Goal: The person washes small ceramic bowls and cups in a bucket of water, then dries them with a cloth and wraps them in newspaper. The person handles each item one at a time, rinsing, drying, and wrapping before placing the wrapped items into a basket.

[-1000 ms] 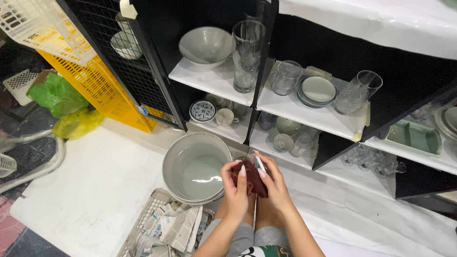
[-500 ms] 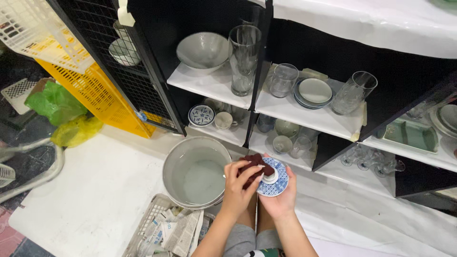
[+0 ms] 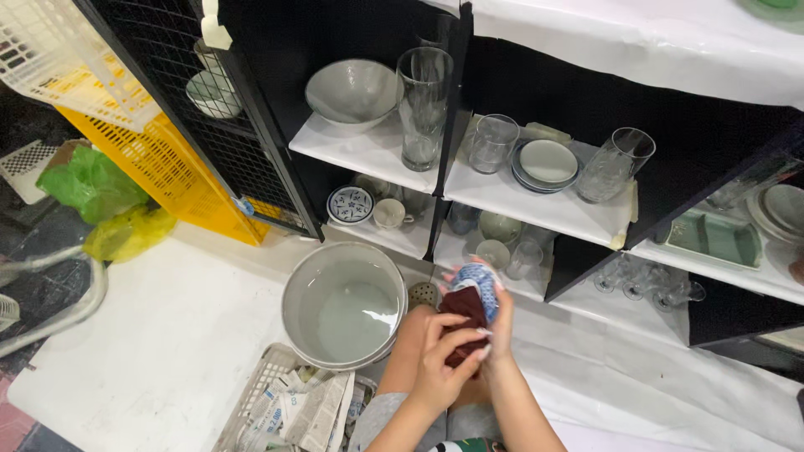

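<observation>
Wiping is the step in hand: the left hand (image 3: 448, 360) presses a dark red cloth (image 3: 463, 322) against a small blue-patterned dish (image 3: 477, 280), fingers curled and clamped on the cloth, while the right hand (image 3: 500, 331) grips the dish from behind, fingers closed round its rim. The dish sits tilted on edge, up in the air over the knees, just right of the grey basin (image 3: 343, 303) with water in it. By the look of it, the next move calls for turning the dish in the right hand so the cloth reaches the unwiped face, keeping the grip firm on a wet rim. Now the count: one basin, one cloth, one dish in hand, one matching patterned dish (image 3: 350, 203) on the lower shelf. Up top, one big grey bowl (image 3: 352, 90), one tall glass (image 3: 423, 105), one tumbler (image 3: 491, 142), one stack of plates (image 3: 547, 163), one leaning cut glass (image 3: 615, 163). A basket of newspaper (image 3: 289, 402) sits beside the left knee.
</observation>
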